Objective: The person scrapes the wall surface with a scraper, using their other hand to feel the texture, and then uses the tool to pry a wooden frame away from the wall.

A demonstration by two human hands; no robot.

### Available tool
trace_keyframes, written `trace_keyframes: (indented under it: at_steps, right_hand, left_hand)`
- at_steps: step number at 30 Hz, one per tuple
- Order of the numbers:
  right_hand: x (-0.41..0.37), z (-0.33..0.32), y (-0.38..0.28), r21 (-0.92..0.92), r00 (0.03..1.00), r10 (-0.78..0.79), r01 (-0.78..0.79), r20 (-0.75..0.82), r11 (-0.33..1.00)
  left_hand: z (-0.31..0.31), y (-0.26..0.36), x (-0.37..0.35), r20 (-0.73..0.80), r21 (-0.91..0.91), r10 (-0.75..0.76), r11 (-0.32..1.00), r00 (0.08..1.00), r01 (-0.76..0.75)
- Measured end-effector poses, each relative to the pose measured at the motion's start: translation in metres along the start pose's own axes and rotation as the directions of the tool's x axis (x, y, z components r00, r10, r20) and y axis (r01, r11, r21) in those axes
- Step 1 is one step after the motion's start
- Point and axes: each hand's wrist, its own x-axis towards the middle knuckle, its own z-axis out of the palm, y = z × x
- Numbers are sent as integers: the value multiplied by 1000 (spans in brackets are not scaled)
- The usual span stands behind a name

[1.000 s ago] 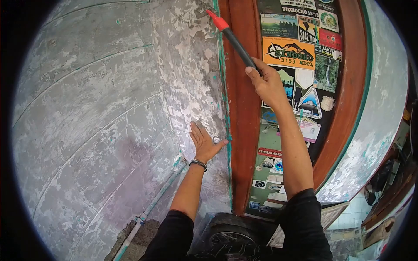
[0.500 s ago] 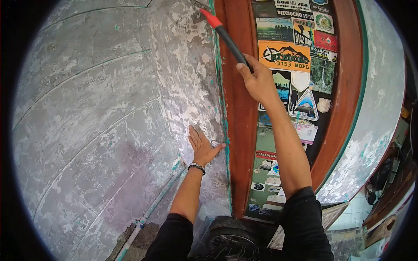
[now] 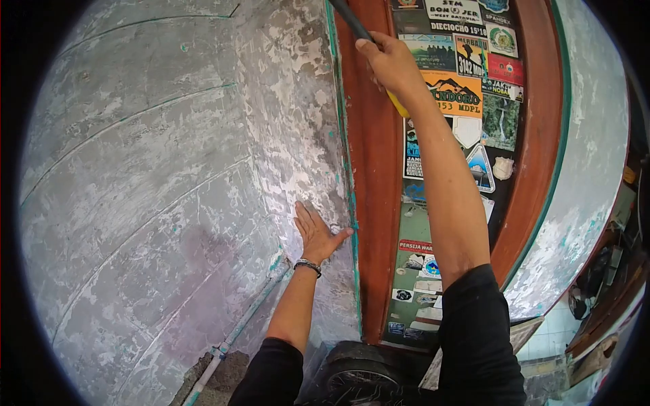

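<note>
My right hand [image 3: 398,66] is closed around the black handle of a scraper [image 3: 351,20], high up in front of the wooden door frame [image 3: 374,176]. The handle's yellow end shows below the hand; the tool's head lies beyond the top of the view. My left hand [image 3: 316,235] rests flat with fingers spread on the narrow grey wall face [image 3: 288,122], its thumb reaching the green-painted edge beside the frame. Pale and dark flaked patches mottle this wall face. A bracelet circles the left wrist.
Stickers cover the door panel [image 3: 467,128] on the right. A pipe [image 3: 237,328] runs down the left wall [image 3: 149,176] to a broken plaster patch. A black tyre [image 3: 359,355] stands below, and a cluttered tiled floor [image 3: 552,328] shows at far right.
My right hand has moved up with the scraper, so its red neck and metal head have left the view and the yellow end now shows. My left hand stays on the wall.
</note>
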Motion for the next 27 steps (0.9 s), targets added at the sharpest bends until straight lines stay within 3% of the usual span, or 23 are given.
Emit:
trace_keyframes:
  at_steps: [2,7,12,14,19,27]
  right_hand:
    - [15,4,1,-23,994,-99,98,-54,995]
    - [25,1,-25,189,999,38,-40,10,981]
    - [58,-9,-30,174,1000,22,-23,6,984]
    - [65,-18,-48,200,984,109,-136,140,970]
    - [41,-31,-44,-26,998,18,-17,62,1000]
    - [55,-7,-38,-83,990,-142,141,-6,987]
  left_hand:
    - [-1,1,-1,27,-5,-16,1000,999,17]
    - [-4,4,-2,46,7,-47,999,998,47]
    - [-7,7,-1,76,-2,-56,998,995,56]
    - [-5,4,-1,63,-11,-44,999,997,45]
    - [-4,2,-3,39,-36,-11,999,999,12]
    - [-3,1,-3,12,-45,2,999,1000,-1]
